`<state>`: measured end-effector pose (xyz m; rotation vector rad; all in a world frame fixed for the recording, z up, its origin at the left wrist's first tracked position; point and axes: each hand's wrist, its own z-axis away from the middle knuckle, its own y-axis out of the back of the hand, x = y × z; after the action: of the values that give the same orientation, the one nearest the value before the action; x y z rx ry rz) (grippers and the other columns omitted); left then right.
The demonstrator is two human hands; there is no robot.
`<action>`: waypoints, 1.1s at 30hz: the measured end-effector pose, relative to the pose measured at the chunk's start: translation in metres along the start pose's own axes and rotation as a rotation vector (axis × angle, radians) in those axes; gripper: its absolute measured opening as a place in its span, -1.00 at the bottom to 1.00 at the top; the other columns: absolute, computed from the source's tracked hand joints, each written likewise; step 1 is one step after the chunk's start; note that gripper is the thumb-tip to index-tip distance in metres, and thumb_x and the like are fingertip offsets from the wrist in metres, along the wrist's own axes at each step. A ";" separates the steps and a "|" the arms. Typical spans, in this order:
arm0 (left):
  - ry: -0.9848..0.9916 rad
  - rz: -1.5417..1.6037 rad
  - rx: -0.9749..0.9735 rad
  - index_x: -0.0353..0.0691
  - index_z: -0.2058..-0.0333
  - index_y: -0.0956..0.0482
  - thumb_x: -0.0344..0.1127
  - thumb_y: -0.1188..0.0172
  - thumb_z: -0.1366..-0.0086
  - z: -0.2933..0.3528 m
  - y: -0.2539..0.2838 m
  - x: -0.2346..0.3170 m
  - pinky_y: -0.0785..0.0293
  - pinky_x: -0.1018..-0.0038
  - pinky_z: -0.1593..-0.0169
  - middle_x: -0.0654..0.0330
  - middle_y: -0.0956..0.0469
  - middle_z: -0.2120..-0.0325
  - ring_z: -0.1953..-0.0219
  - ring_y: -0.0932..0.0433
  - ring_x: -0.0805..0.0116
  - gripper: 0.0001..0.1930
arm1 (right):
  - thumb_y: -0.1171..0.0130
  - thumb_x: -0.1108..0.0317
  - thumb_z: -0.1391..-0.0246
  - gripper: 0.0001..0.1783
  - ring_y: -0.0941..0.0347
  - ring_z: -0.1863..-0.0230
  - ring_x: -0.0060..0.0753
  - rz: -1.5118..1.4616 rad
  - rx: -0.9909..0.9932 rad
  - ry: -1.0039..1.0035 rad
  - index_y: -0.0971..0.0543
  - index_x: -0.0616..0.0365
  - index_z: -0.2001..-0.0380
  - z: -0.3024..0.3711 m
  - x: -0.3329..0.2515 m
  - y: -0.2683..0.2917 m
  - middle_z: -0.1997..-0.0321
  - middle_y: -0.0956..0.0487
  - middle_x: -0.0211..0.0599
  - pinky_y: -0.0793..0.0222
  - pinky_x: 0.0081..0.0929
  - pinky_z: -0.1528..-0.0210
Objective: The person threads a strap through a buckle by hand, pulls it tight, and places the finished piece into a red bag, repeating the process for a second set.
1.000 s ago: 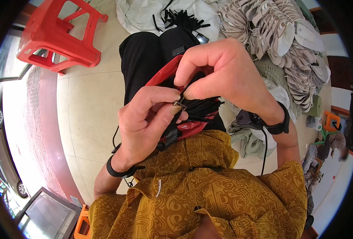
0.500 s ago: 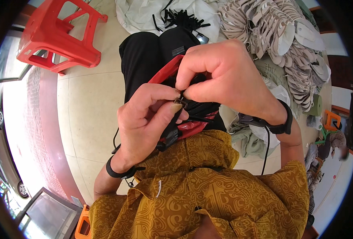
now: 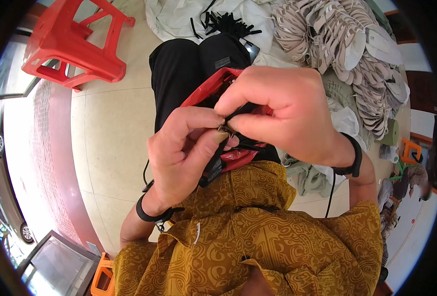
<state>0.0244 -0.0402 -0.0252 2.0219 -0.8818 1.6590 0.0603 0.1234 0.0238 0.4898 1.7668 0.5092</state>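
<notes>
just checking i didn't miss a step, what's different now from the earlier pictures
The right hand has lowered toward the person's body, its fingertips remaining close by the buckle. Nothing was visibly let go or newly taken: the left hand still pinches the buckle, the right the black strap. The red bag stays on the lap.

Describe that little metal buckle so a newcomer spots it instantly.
Start at the black trousers, then the red bag on the lap. Over it, the left hand pinches the buckle close to the right hand. It's the small metallic piece; the strips around it are plain black.
</notes>
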 end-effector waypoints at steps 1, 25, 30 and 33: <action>-0.001 0.001 0.001 -0.39 0.34 -0.33 -0.67 0.03 -0.08 0.001 0.000 0.000 -0.44 0.65 0.35 0.14 -0.45 0.44 0.41 -0.50 0.47 -0.85 | -0.11 0.62 0.43 -0.82 -0.38 0.61 -0.58 -0.034 0.021 -0.015 -0.52 0.19 0.59 0.002 -0.001 -0.001 0.62 -0.47 -0.39 -0.24 -0.69 0.59; -0.277 -0.182 0.177 -0.42 0.36 -0.36 -0.69 -0.02 0.00 0.003 -0.002 0.004 -0.36 0.70 0.42 0.10 -0.44 0.42 0.46 -0.42 0.54 -0.81 | -0.19 0.63 0.44 -0.63 -0.37 0.62 -0.62 -0.288 0.405 0.117 -0.50 0.24 0.38 0.018 0.004 -0.037 0.56 -0.44 -0.34 -0.28 -0.73 0.58; -0.166 -0.101 0.209 -0.41 0.34 -0.37 -0.68 -0.01 -0.04 0.005 0.000 0.005 -0.35 0.73 0.43 0.15 -0.44 0.40 0.47 -0.41 0.61 -0.83 | -0.17 0.64 0.42 -0.67 -0.36 0.62 -0.63 -0.301 0.448 0.090 -0.50 0.26 0.40 0.015 0.000 -0.042 0.56 -0.44 -0.34 -0.27 -0.74 0.58; -0.149 -0.105 0.218 -0.40 0.33 -0.37 -0.68 -0.01 -0.04 0.006 0.001 0.006 -0.34 0.74 0.44 0.16 -0.44 0.40 0.47 -0.41 0.62 -0.82 | -0.13 0.70 0.35 -0.63 -0.43 0.41 -0.50 -0.229 0.258 0.043 -0.46 0.36 0.30 0.018 -0.007 -0.031 0.31 -0.46 -0.15 -0.37 -0.66 0.41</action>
<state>0.0288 -0.0461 -0.0213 2.3209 -0.6522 1.6242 0.0770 0.0960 0.0074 0.4494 1.9123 0.1321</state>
